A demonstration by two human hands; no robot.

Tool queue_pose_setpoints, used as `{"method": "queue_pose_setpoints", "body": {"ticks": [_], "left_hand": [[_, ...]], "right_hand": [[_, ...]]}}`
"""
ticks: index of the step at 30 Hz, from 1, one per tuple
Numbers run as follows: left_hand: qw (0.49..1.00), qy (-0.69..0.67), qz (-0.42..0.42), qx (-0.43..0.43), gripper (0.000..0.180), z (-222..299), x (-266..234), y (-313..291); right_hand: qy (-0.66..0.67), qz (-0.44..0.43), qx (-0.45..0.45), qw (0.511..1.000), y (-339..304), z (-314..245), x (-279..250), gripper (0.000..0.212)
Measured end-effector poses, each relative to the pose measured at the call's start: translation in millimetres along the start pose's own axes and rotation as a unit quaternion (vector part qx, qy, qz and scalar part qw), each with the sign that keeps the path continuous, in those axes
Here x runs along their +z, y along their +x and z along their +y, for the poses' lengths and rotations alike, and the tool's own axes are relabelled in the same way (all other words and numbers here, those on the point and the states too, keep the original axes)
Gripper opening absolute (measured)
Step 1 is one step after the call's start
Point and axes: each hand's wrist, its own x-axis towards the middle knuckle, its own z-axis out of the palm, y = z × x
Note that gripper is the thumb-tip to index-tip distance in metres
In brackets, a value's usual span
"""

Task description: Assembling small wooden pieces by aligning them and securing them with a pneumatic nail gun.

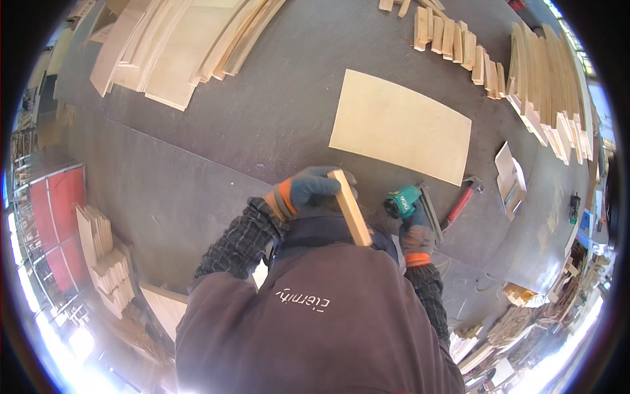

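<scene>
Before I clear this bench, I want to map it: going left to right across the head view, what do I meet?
Red panel → stack of small boards → gloved left hand → wooden block in it → teal nail gun held by the right hand → red-handled tool → row of wood strips.

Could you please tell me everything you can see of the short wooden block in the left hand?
The wooden block is a short, flat, pale batten of bare light wood with square-cut ends. The gloved left hand grips its upper end, so it hangs tilted, upper end to the left, above the dark worktable and close to the person's chest. Nothing else seems to touch it.
</scene>
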Motion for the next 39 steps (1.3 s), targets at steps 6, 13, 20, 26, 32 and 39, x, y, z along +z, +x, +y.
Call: {"method": "queue_pose_setpoints", "body": {"ticks": [6,13,20,26,32,39], "left_hand": [[0.991,-0.118,-0.056,0.012,0.059,-14,28,-8],[0.984,-0.091,0.101,0.118,0.038,-13,11,3],[0.877,0.281,0.364,0.141,0.06,24,-91,105],[0.903,0.235,0.323,0.159,0.06,43,-78,119],[0.98,-0.026,0.126,0.154,0.062,76,-32,59],[0.947,-0.003,0.152,0.284,0.077,76,23,88]], "right_hand": [[-0.051,-0.001,-0.05,0.997,-3,-9,27,0.081],[-0.032,-0.03,-0.112,0.993,38,-73,-44,0.078],[-0.099,0.053,-0.228,0.967,105,-97,-1,0.09],[-0.135,0.04,-0.254,0.957,150,-122,32,0.092],[-0.039,0.209,-0.304,0.928,137,-136,-13,0.061],[0.006,0.206,-0.328,0.922,103,-155,-32,0.065]]}}
